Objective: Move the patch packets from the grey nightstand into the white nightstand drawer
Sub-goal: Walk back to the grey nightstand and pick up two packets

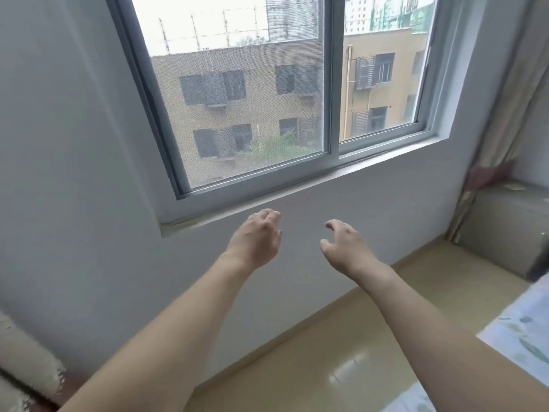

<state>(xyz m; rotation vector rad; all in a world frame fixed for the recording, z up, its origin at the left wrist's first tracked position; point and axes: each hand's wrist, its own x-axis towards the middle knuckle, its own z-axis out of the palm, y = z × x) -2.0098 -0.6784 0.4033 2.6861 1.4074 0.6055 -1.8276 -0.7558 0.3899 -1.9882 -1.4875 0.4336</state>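
Observation:
Both my arms reach forward in front of the wall under the window. My left hand (258, 237) hangs in the air with loosely curled fingers and holds nothing. My right hand (341, 243) is beside it, fingers loosely bent, also holding nothing. The grey nightstand (502, 230) stands at the far right by the curtain, well away from both hands. A few small flat pale things (515, 187) lie on its top; they are too blurred to identify as patch packets. No white nightstand is in view.
A window (258, 93) with its sill (297, 194) fills the wall ahead. A curtain (502, 114) hangs at the right. A patterned bedsheet (525, 325) shows at the lower right, and tan floor (341, 352) lies below the wall.

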